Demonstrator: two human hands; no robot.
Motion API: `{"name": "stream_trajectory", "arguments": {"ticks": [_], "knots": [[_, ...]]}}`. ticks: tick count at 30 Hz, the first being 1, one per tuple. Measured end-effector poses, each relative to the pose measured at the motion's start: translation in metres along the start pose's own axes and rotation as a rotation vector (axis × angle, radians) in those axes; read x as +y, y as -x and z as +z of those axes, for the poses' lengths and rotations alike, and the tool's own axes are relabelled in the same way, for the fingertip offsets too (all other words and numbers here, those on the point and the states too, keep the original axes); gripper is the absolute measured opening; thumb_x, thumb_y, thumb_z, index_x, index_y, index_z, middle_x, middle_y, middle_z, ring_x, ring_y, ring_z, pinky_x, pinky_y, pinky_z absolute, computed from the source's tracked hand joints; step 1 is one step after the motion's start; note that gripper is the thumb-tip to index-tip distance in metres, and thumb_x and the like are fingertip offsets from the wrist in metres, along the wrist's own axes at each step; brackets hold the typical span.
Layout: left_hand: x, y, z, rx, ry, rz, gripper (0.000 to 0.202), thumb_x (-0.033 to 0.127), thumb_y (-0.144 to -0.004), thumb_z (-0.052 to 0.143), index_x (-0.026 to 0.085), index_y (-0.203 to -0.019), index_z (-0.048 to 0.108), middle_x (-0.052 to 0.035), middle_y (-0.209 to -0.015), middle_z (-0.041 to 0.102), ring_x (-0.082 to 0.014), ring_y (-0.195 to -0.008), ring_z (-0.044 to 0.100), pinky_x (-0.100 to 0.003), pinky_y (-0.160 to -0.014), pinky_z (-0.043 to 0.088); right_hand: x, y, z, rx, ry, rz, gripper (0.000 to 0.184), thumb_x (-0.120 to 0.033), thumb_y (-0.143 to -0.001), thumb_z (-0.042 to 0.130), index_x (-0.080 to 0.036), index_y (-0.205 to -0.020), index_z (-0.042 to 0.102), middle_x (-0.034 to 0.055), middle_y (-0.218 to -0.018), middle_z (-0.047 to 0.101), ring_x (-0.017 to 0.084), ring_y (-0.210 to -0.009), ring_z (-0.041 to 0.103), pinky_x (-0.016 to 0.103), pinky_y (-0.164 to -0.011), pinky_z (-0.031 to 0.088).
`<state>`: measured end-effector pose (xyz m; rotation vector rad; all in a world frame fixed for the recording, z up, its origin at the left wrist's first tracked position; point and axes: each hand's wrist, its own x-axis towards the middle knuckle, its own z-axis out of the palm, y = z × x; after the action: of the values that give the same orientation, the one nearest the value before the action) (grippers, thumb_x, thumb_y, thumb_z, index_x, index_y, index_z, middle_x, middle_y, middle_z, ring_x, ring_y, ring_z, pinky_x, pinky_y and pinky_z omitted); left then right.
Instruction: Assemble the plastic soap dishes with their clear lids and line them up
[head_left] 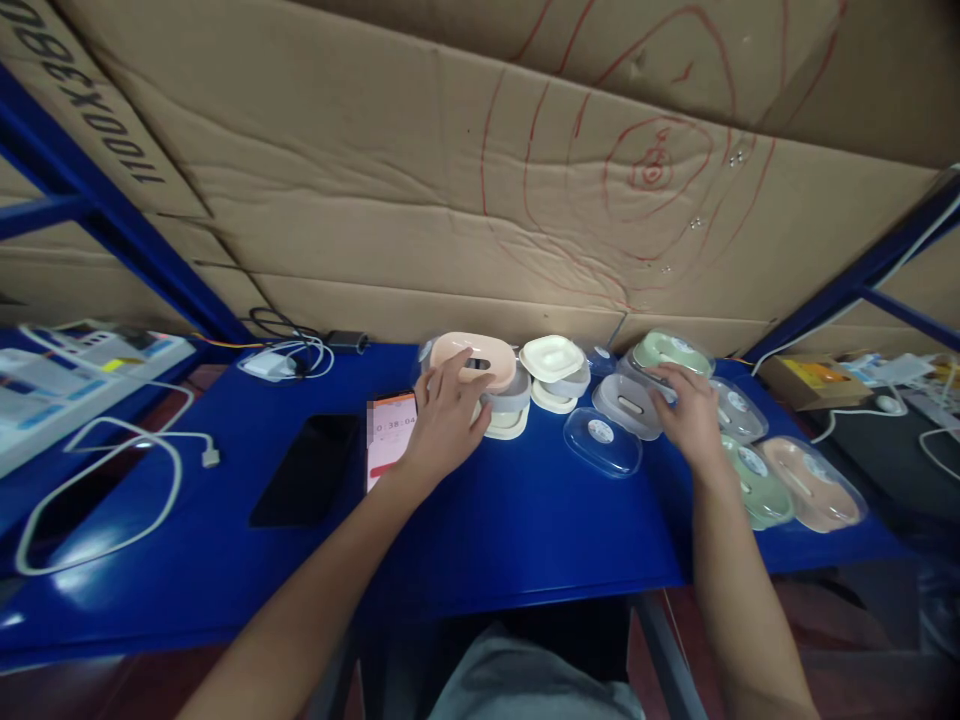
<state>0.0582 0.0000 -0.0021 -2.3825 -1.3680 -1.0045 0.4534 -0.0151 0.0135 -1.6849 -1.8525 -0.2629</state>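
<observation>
My left hand [448, 412] rests over a peach oval dish [491, 352] on the left stack, its fingers spread and the thumb low at the front edge. Under the peach dish are a grey dish [517, 388] and a cream piece [507, 425]. My right hand [686, 412] is at the right side of a grey oval dish [628, 407], thumb and fingers bent but apart. A green dish [673, 350] lies just behind that hand. Between the hands stand a cream dish [552, 356] on a second stack and a clear oval lid [602, 442] with a round label.
Right of my right arm lie a green dish [761, 485] and a peach dish [814, 485] under clear covers. On the left are a phone showing a timer [392, 428], a black phone [306, 470] and white cables [178, 470]. A cardboard wall [360, 190] backs the blue table [525, 540].
</observation>
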Motion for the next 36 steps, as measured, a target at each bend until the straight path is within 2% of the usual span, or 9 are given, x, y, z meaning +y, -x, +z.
{"name": "stream_trajectory", "arguments": {"ticks": [2, 5, 7, 10, 16, 19, 24, 30, 36], "knots": [[0.000, 0.000, -0.001, -0.005, 0.006, -0.001, 0.031, 0.024, -0.103, 0.060, 0.019, -0.132, 0.070, -0.0236, -0.162, 0.048, -0.0412, -0.147, 0.052, -0.063, -0.120, 0.038, -0.008, 0.002, -0.001, -0.016, 0.032, 0.000, 0.034, -0.033, -0.103, 0.049, -0.021, -0.118, 0.077, 0.0133, -0.125, 0.079, 0.032, -0.119, 0.073, 0.049, -0.105, 0.055], [0.001, -0.001, -0.001, -0.020, 0.012, -0.004, 0.030, 0.024, -0.103, 0.060, 0.021, -0.130, 0.071, -0.0228, -0.161, 0.050, -0.0408, -0.147, 0.052, -0.064, -0.120, 0.037, -0.022, 0.009, 0.003, -0.142, 0.056, -0.019, 0.029, -0.033, -0.103, 0.054, -0.025, -0.118, 0.078, 0.0084, -0.110, 0.083, 0.029, -0.099, 0.078, 0.040, -0.087, 0.060], [0.001, -0.001, -0.001, -0.026, 0.018, -0.001, 0.029, 0.024, -0.102, 0.060, 0.021, -0.129, 0.071, -0.0222, -0.160, 0.051, -0.0404, -0.146, 0.053, -0.064, -0.120, 0.037, -0.029, 0.014, 0.008, -0.211, 0.092, -0.027, 0.029, -0.032, -0.102, 0.058, -0.025, -0.123, 0.077, 0.0086, -0.117, 0.082, 0.030, -0.099, 0.079, 0.040, -0.085, 0.060], [0.000, 0.000, -0.001, -0.028, 0.036, -0.007, 0.029, 0.024, -0.101, 0.061, 0.024, -0.128, 0.071, -0.0195, -0.160, 0.052, -0.0395, -0.146, 0.053, -0.064, -0.121, 0.036, -0.035, 0.020, 0.015, -0.282, 0.138, -0.040, 0.036, -0.027, -0.103, 0.056, -0.025, -0.134, 0.073, 0.0099, -0.136, 0.077, 0.031, -0.112, 0.077, 0.041, -0.092, 0.060], [0.000, 0.000, -0.002, -0.045, 0.051, -0.027, 0.029, 0.023, -0.101, 0.061, 0.026, -0.129, 0.071, -0.0166, -0.161, 0.051, -0.0385, -0.146, 0.053, -0.063, -0.123, 0.034, -0.029, 0.024, 0.028, -0.368, 0.230, -0.009, 0.039, -0.029, -0.107, 0.049, -0.020, -0.140, 0.067, 0.0147, -0.140, 0.074, 0.031, -0.116, 0.076, 0.043, -0.096, 0.059], [0.000, -0.001, -0.002, -0.060, 0.055, -0.021, 0.029, 0.023, -0.101, 0.061, 0.026, -0.129, 0.070, -0.0170, -0.160, 0.052, -0.0386, -0.147, 0.052, -0.063, -0.122, 0.033, -0.029, 0.023, 0.030, -0.369, 0.275, 0.019, 0.040, -0.034, -0.109, 0.048, -0.017, -0.139, 0.067, 0.0183, -0.133, 0.076, 0.033, -0.115, 0.075, 0.047, -0.097, 0.058], [0.000, 0.000, -0.001, -0.037, 0.039, -0.001, 0.028, 0.022, -0.102, 0.061, 0.025, -0.129, 0.069, -0.0186, -0.159, 0.054, -0.0380, -0.148, 0.052, -0.064, -0.122, 0.033, -0.038, 0.020, 0.026, -0.336, 0.319, 0.015, 0.038, -0.033, -0.110, 0.045, -0.021, -0.136, 0.069, 0.0163, -0.123, 0.080, 0.030, -0.110, 0.075, 0.044, -0.096, 0.056], [0.000, 0.000, -0.001, -0.040, 0.038, 0.003, 0.027, 0.024, -0.103, 0.060, 0.025, -0.129, 0.069, -0.0186, -0.159, 0.054, -0.0374, -0.148, 0.052, -0.063, -0.122, 0.033, -0.051, 0.011, 0.018, -0.197, 0.313, 0.076, 0.050, -0.038, -0.113, 0.030, -0.014, -0.131, 0.070, 0.0203, -0.101, 0.080, 0.032, -0.092, 0.076, 0.042, -0.087, 0.054], [-0.001, 0.000, -0.002, -0.056, 0.068, -0.005, 0.029, 0.023, -0.102, 0.059, 0.024, -0.130, 0.069, -0.0189, -0.160, 0.054, -0.0388, -0.148, 0.052, -0.065, -0.124, 0.031, -0.052, 0.010, 0.022, -0.149, 0.217, 0.118, 0.049, -0.047, -0.113, 0.034, -0.019, -0.125, 0.073, 0.0154, -0.102, 0.081, 0.029, -0.081, 0.074, 0.035, -0.073, 0.050]]}}
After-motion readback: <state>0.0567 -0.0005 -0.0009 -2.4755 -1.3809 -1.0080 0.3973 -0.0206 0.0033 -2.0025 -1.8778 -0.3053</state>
